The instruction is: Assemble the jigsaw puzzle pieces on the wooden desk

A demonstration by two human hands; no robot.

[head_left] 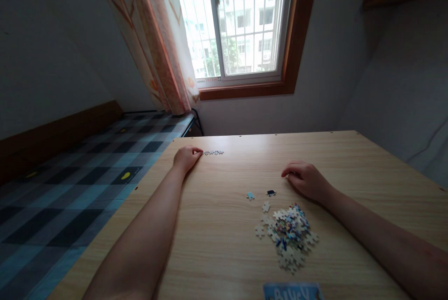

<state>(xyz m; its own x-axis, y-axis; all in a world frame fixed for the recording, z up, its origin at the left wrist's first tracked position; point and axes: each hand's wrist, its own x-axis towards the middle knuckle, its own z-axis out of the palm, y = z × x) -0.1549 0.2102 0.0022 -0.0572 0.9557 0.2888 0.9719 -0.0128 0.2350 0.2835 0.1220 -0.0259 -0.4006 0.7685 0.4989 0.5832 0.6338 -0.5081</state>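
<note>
Near the far left of the table, my left hand (188, 157) has thumb and forefinger closed together at the left end of a short row of joined puzzle pieces (214, 152). The piece under the fingertips is mostly covered. My right hand (304, 177) rests loosely curled over the table beyond the pile, a gap between thumb and forefinger, with no piece visible in it. Closest to it lie a dark puzzle piece (271, 192) and a light blue puzzle piece (250, 195). A pale piece (266, 206) lies just behind the heap of loose puzzle pieces (292, 227).
The wooden table (210, 225) carries a blue box with white lettering (293, 291), cut off at the near edge. A bed with a checked cover (87, 183) stands along the left side. Behind are a patterned curtain (154, 34) and a barred window (245, 20).
</note>
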